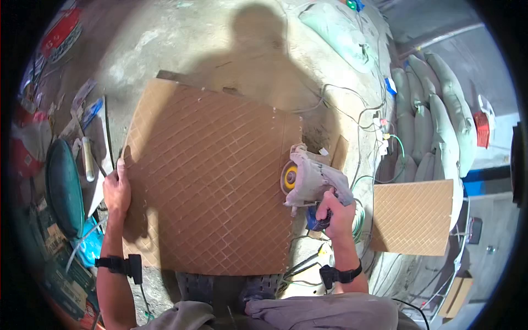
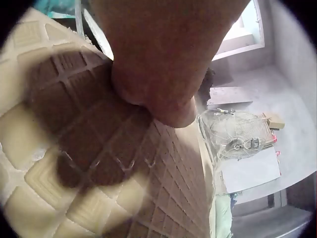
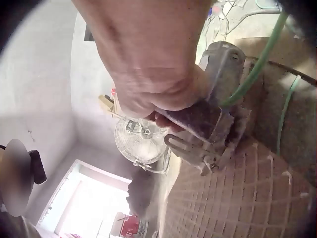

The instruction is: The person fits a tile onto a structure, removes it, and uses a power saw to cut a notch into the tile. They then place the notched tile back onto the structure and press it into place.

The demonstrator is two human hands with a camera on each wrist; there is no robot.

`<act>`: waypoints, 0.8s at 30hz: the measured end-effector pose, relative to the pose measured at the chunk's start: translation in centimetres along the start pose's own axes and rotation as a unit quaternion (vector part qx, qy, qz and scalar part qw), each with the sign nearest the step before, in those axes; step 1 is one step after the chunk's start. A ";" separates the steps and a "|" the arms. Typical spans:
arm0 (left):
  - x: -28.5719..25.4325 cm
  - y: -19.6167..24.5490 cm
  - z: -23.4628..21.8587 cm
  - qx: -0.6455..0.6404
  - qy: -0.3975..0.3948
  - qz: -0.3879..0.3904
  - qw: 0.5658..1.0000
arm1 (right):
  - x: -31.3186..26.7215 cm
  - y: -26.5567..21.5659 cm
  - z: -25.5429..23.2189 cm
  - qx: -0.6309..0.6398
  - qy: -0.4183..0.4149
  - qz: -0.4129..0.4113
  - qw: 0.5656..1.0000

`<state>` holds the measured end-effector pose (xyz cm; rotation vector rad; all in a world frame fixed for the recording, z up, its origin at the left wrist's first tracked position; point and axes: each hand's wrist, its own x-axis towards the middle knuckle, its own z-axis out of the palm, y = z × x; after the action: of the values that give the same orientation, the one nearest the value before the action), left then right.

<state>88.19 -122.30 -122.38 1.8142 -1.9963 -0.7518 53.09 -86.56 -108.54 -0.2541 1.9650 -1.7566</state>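
A large brown tile (image 1: pixel 220 181) lies in front of me, its ridged, diamond-patterned back facing up. My left hand (image 1: pixel 117 190) grips its left edge, thumb on top; the other fingers are mostly hidden. In the left wrist view, the thumb base (image 2: pixel 158 106) lies close along the ridged face. My right hand (image 1: pixel 336 215) is curled round the handle of a dusty handheld tile cutter (image 1: pixel 319 179). The cutter's round blade with a yellow centre (image 1: pixel 290 177) is at the tile's right side. In the right wrist view, the cutter's base bracket (image 3: pixel 198 156) sits at the tile.
A smaller ridged tile piece (image 1: pixel 413 217) lies at right, near stacked pale sacks (image 1: pixel 434 115). Cables (image 1: pixel 360 113) and a green hose (image 3: pixel 262 64) run close to the cutter. At left are a dark green basin (image 1: pixel 64 187) and clutter. A fan (image 2: pixel 235 134) stands farther off.
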 end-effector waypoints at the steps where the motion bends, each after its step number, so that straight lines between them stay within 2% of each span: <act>1: 0.1 -0.2 0.0 0.009 -0.006 -0.005 1.000 | 0.0 -0.7 -0.3 0.010 0.009 -0.001 1.000; 4: -0.1 -0.4 0.0 -0.011 -0.004 0.004 1.000 | 0.0 -2.6 -2.6 0.125 0.048 0.023 0.991; 6: -0.1 -0.5 0.5 -0.025 0.032 0.021 0.999 | 0.6 -3.7 -5.0 0.176 0.074 0.024 0.981; 8: 0.4 -1.1 0.4 -0.007 -0.009 0.000 1.000 | 0.9 -4.5 -8.3 0.225 0.100 0.023 0.969; 10: 0.4 -1.6 1.1 -0.027 0.026 0.031 0.999 | 1.4 -4.6 -12.0 0.302 0.073 0.017 0.950; 11: 0.8 -2.4 1.4 -0.032 0.023 0.043 0.998 | 1.6 -4.8 -13.3 0.318 0.120 0.035 0.940; 12: 1.4 -3.2 1.5 -0.019 0.008 0.034 0.999 | 1.8 -4.6 -14.8 0.322 0.127 0.028 0.938; 14: 1.6 -3.7 1.8 -0.006 -0.011 0.033 0.999 | 1.9 -4.4 -17.0 0.379 0.108 0.038 0.918; 16: 1.5 -3.2 1.6 -0.003 0.000 0.015 1.000 | 1.4 -4.2 -18.2 0.399 0.130 0.038 0.907; 18: 1.7 -3.7 1.5 0.016 -0.017 0.019 1.000 | 1.3 -3.0 -20.0 0.488 0.092 0.047 0.867; 20: 1.6 -3.7 1.6 0.007 0.022 0.060 0.998 | 1.0 -2.0 -21.5 0.489 0.121 0.063 0.861; 22: 1.9 -3.8 1.3 0.001 -0.001 0.048 0.999 | 0.6 -1.5 -21.8 0.499 0.129 0.104 0.851; 23: 1.8 -3.6 0.9 0.007 -0.029 0.031 0.999 | 1.0 -1.2 -21.8 0.489 0.187 0.136 0.841; 24: 1.9 -3.3 0.7 0.015 -0.057 0.015 0.998 | 1.2 -0.7 -22.2 0.527 0.172 0.174 0.814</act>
<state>90.23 -124.21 -125.07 1.7908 -2.1119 -0.8385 41.41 -67.68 -106.92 0.7941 0.8361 -2.4029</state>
